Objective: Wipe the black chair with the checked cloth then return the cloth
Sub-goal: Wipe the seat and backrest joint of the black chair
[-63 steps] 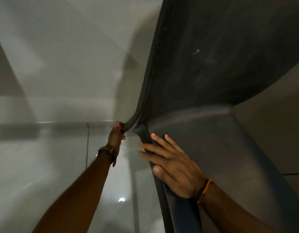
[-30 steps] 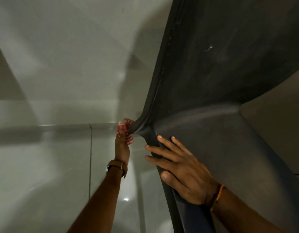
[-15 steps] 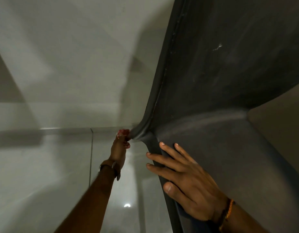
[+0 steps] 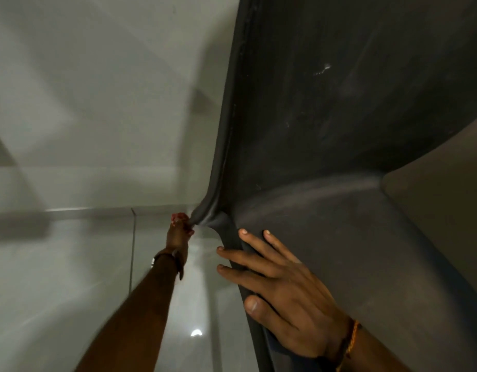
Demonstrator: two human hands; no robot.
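The black chair (image 4: 339, 130) fills the right half of the view, seen from close up, its surface dusty with a small white mark. My left hand (image 4: 178, 236) reaches far down along the chair's left edge and is shut on the red and white checked cloth (image 4: 179, 218), of which only a small bunch shows above my fingers. The cloth presses against the curved corner of the chair's rim. My right hand (image 4: 280, 291) lies flat on the chair near its edge, fingers spread, holding nothing.
Pale glossy floor tiles (image 4: 71, 264) lie below on the left, with a grout line and a light reflection. A plain light wall (image 4: 98, 89) rises behind them. A beige surface (image 4: 441, 197) shows at the right behind the chair.
My left hand with the cloth has rubbed up and down at the chair's rim corner and now sits against it again. My right hand stays flat on the chair.
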